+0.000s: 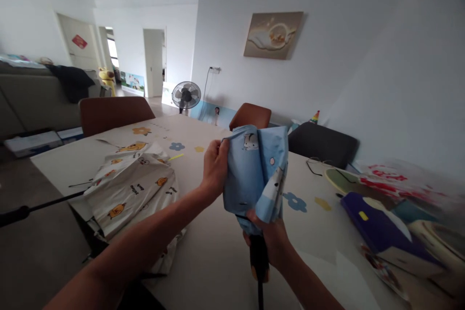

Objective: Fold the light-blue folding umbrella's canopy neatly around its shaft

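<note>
A blue folding umbrella (242,174) with small cartoon animals is held up over the table, its canopy collapsed and its folds loose. My left hand (215,167) is closed on the upper left edge of the cloth, thumb and fingers pinching it. Lower down, my right hand (271,232) wraps round the umbrella where the canopy meets the black handle (258,256), which points toward me; some of its fingers are hidden by cloth. To the left, a cream umbrella (131,191) with yellow ducks lies partly folded, its black shaft sticking out past the table edge.
The white table (203,252) has printed flowers. At its right are a purple box (378,223), glasses (316,167) and a red-and-white plastic bag (395,179). Brown chairs (114,114) and a black chair (319,143) surround it. A fan (186,95) stands behind.
</note>
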A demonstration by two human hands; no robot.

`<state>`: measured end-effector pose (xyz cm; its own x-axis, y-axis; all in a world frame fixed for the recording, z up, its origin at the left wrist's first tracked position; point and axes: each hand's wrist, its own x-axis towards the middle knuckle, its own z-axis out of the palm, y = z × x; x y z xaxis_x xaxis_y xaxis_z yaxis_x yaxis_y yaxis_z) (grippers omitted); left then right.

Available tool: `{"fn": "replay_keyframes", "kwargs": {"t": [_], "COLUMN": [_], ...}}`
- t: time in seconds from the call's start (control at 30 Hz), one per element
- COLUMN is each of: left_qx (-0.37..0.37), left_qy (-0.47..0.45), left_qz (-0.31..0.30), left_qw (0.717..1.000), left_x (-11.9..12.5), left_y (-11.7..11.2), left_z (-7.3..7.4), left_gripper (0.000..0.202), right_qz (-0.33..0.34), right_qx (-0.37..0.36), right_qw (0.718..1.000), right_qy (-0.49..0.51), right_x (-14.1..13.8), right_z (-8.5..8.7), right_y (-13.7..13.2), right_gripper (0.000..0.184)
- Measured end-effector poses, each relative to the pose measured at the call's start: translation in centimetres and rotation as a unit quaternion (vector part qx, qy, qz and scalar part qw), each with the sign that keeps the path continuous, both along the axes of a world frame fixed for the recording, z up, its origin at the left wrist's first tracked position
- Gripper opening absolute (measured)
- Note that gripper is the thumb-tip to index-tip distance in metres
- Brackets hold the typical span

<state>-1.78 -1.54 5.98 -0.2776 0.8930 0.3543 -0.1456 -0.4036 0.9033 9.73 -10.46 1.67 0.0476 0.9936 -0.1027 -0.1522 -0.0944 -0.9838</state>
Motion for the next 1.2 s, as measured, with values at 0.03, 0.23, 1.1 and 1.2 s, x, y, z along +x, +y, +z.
{"fn": "replay_keyframes", "kwargs": {"t": [0.03, 0.23, 1.1, 1.2], "left_qx": [0.006, 0.001, 0.095, 0.044], "left_qy": [0.0, -0.016, 0.089, 0.025], "left_qz": [0.014, 0.028, -0.066, -0.12], "left_qw": [1.0, 0.999, 0.989, 0.992], "left_x": [0.1, 0.9, 3.2, 3.1], "left_y": [-0.2, -1.0, -3.9, -3.5], "left_z": [-0.1, -0.9, -3.1, -3.9], "left_gripper": [0.029, 0.03, 0.043, 0.05], "right_qz": [0.001, 0.03, -0.066, -0.038], "right_qx": [0.001, -0.04, 0.056, 0.079], "right_qw": [1.0, 0.999, 0.986, 0.972], "right_qy": [0.001, 0.003, -0.144, -0.218], "right_x": [-0.2, -0.8, -0.9, -0.4], "right_z": [0.0, 0.6, 1.0, 0.8], "right_y": [-0.3, -1.4, -0.1, 0.1], "right_gripper": [0.035, 0.038, 0.018, 0.018]}}
